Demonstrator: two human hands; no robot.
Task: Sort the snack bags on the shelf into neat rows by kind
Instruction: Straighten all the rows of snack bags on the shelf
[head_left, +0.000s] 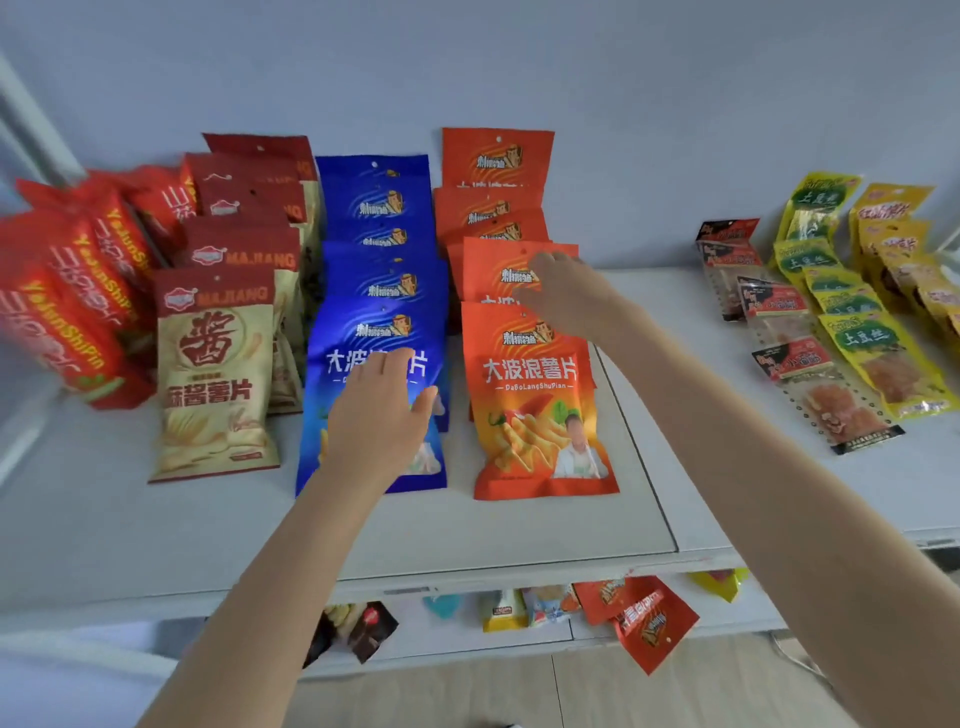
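Head view: our two hands over sorted snack rows on the shelf (519, 530).
Our left hand (382, 415) lies flat, fingers released, on the front blue bag (358, 338); farther back, our right hand (563, 296), fingers spread, rests atop the orange row (535, 415).

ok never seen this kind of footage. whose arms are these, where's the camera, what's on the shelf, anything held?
One picture, from a wide-angle camera worn on a person's head, looking down at their bare arms. The white shelf carries rows of snack bags: red bags, cream-and-maroon chip bags, blue chip bags, orange chip bags, and small yellow packets at the right. The left hand lies open over the front blue bag; the right hand reaches over the orange row. Neither visibly grips anything.
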